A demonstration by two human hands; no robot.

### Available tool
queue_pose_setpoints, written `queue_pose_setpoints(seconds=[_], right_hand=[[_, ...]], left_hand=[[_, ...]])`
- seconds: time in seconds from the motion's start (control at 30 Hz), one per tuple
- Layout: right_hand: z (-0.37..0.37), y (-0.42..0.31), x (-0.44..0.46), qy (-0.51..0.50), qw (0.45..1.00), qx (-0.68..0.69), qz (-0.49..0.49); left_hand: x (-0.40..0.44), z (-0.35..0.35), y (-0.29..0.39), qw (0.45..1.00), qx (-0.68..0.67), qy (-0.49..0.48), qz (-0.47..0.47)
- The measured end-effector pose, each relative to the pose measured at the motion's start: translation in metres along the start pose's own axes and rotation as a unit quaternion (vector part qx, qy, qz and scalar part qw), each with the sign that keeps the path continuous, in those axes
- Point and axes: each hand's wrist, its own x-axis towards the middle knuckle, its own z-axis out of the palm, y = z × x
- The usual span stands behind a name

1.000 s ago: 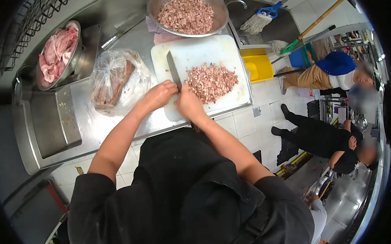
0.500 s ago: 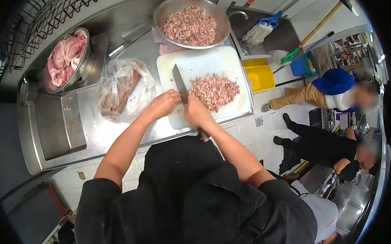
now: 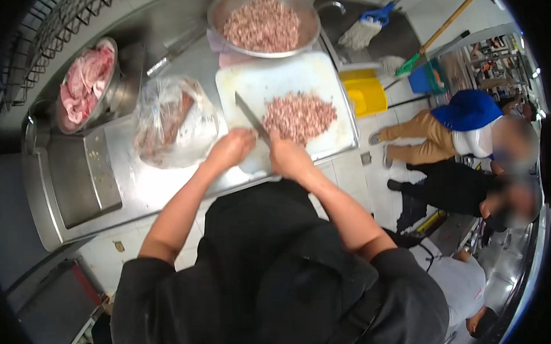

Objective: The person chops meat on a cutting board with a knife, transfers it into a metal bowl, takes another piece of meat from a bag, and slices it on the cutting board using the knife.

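Pink chopped meat just beyond the hands

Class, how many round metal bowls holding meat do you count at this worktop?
2. One bowl, with chopped meat, sits just beyond the white cutting board; the other bowl, with larger pieces, sits at the left.

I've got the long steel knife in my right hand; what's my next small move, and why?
I'd probably draw your bare left hand slightly away from the knife: its fingertips sit close to the blade's left side, while the chopped pink meat pile lies to the right.
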Motion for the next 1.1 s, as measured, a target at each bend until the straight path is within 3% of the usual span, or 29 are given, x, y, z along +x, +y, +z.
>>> queue_pose_setpoints(seconds=[0.07, 0.2, 0.3, 0.37, 0.77, 0.83, 0.9, 1.1], right_hand=[[0.001, -0.004, -0.005, -0.005, 0.999, -0.035, -0.008], [0.006, -0.008, -0.010, -0.046, 0.998, -0.043, 0.007], [0.003, -0.012, -0.011, -0.062, 0.997, -0.031, 0.017], [0.000, -0.014, -0.008, -0.060, 0.996, -0.071, 0.011], [-0.007, -0.023, -0.010, -0.101, 0.994, -0.034, 0.024], [0.011, -0.009, -0.009, -0.068, 0.997, -0.027, 0.013], [0.001, -0.018, -0.007, -0.088, 0.993, -0.066, 0.032], [0.011, -0.015, -0.002, -0.081, 0.996, -0.006, 0.043]], left_hand=[[0.014, -0.005, -0.008, 0.999, -0.017, 0.025, 0.016], [0.001, 0.003, -0.007, 0.998, 0.056, -0.029, 0.023], [0.001, 0.004, -0.016, 0.997, 0.066, 0.015, 0.047], [0.006, 0.007, -0.015, 0.993, 0.012, 0.106, 0.044], [-0.009, 0.008, -0.011, 1.000, -0.002, 0.001, -0.017], [0.007, 0.001, -0.018, 1.000, 0.021, 0.009, -0.014], [0.012, -0.003, -0.016, 0.997, -0.007, 0.062, 0.051], [0.010, 0.001, -0.018, 0.994, 0.016, 0.091, 0.050]])
